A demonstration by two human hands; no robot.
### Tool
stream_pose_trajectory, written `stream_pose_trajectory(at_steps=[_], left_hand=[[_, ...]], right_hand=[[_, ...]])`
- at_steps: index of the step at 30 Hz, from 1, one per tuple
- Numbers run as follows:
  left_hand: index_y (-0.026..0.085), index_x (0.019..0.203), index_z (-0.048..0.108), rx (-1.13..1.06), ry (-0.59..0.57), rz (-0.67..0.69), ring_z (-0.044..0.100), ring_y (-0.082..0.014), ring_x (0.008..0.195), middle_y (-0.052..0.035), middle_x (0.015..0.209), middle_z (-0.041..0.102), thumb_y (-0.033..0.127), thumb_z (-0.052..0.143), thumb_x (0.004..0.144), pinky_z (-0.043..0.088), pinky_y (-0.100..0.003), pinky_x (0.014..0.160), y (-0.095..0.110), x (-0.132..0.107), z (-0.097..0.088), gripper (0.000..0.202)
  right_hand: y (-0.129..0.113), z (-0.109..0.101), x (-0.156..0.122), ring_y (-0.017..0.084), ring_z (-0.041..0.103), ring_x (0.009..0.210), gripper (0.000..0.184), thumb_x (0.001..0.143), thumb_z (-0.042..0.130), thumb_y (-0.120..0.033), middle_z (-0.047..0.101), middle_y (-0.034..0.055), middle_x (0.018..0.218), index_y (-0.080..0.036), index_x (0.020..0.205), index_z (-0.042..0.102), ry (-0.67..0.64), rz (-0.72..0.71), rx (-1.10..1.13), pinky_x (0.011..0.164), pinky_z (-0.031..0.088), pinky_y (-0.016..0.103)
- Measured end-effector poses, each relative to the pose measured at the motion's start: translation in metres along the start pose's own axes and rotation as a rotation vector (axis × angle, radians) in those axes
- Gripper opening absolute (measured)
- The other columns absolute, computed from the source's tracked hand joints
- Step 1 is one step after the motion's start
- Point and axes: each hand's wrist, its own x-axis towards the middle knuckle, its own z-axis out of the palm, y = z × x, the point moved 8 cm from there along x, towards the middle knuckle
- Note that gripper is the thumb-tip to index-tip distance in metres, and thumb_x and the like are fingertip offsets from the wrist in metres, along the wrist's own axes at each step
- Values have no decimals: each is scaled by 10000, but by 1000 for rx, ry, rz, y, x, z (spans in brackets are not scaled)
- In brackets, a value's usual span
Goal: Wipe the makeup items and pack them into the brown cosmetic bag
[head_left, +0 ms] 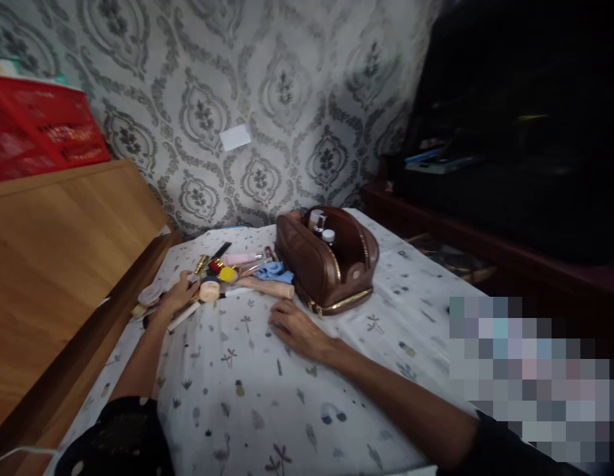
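Observation:
My left hand reaches into a loose heap of cosmetics, its fingers stretched out over small items and no clear grip showing. Beside it lie a jar with a peach-coloured face, a white stick-like tube and a round clear-lidded case. My right hand rests on the patterned sheet, fingers loosely bent and apart, holding nothing. Just beyond it are a beige tube and a brown cosmetic bag. The bag is unzipped, with white-capped bottles standing inside.
A yellow-capped item, a pink tube and a blue cloth are in the heap. A wooden board borders the left side, with a red crate above. Dark furniture stands at the right.

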Motion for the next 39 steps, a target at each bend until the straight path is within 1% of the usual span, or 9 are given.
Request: stream_pose_trajectory(at_steps=[4, 10, 15, 18, 22, 28, 34, 36, 39], left_hand=[[123, 1365, 396, 96, 49, 49, 663, -280, 1020, -127, 1039, 705, 484, 431, 894, 498, -349, 796, 5, -7, 1, 594], [159, 1053, 670, 425, 83, 172, 653, -354, 1002, -192, 1022, 708, 304, 295, 944, 489, -459, 846, 20, -27, 11, 417], [207, 1113, 695, 500, 97, 283, 624, -350, 1033, -172, 1134, 684, 221, 387, 892, 467, -469, 887, 29, -37, 12, 379], [190, 1119, 695, 517, 210, 196, 597, -370, 1034, -186, 1072, 667, 326, 408, 916, 461, -473, 879, 25, -40, 3, 377], [91, 1043, 652, 448, 360, 43, 577, -373, 1069, -231, 1069, 632, 519, 431, 913, 450, -449, 902, 21, -55, -17, 499], [159, 1110, 531, 221, 370, 42, 634, -305, 985, -136, 1006, 679, 536, 485, 910, 464, -364, 801, 27, -84, -32, 429], [209, 936, 573, 22, 291, 134, 640, -229, 815, -48, 830, 665, 498, 393, 970, 463, -331, 771, 36, -120, -31, 342], [209, 967, 593, -76, 240, 216, 640, -225, 905, -61, 935, 681, 485, 401, 971, 478, -345, 847, 40, -134, -22, 336], [201, 1206, 551, -184, 235, 258, 590, -254, 1153, -112, 1217, 630, 462, 476, 947, 464, -403, 995, 35, -151, -12, 375]], right_hand=[[1, 0, 0, 223, 585, 1030, 87, 897, 596, -142, 637, 99, 1041, -163, 940, 669, 5, 9, -24, 932, 502, 361], [-2, -1, -1, 226, 575, 1056, 80, 903, 608, -146, 645, 101, 1040, -141, 948, 674, -13, -2, -46, 965, 479, 349], [-3, -3, 0, 211, 580, 1016, 60, 897, 610, -135, 647, 93, 1021, -139, 908, 669, -22, -11, -78, 938, 483, 324], [-3, -2, 1, 212, 582, 1001, 61, 899, 609, -138, 652, 92, 1009, -140, 893, 670, -25, -28, -86, 935, 484, 327], [-1, 0, 2, 225, 583, 1019, 89, 900, 590, -110, 648, 115, 1025, -125, 925, 674, -30, -9, -76, 942, 485, 348], [0, 2, 3, 241, 568, 1026, 104, 917, 563, -131, 627, 113, 1022, -135, 942, 665, -34, -36, -26, 950, 482, 391], [1, 3, 2, 254, 575, 1027, 128, 923, 541, -141, 624, 129, 1037, -138, 943, 667, -8, -65, -33, 943, 491, 412], [1, 4, 2, 253, 574, 1023, 133, 928, 533, -152, 622, 124, 1036, -149, 943, 665, -8, -73, -32, 938, 493, 415], [2, 5, 1, 254, 569, 1033, 137, 931, 524, -162, 618, 120, 1037, -156, 947, 660, -9, -77, -16, 942, 493, 419]])
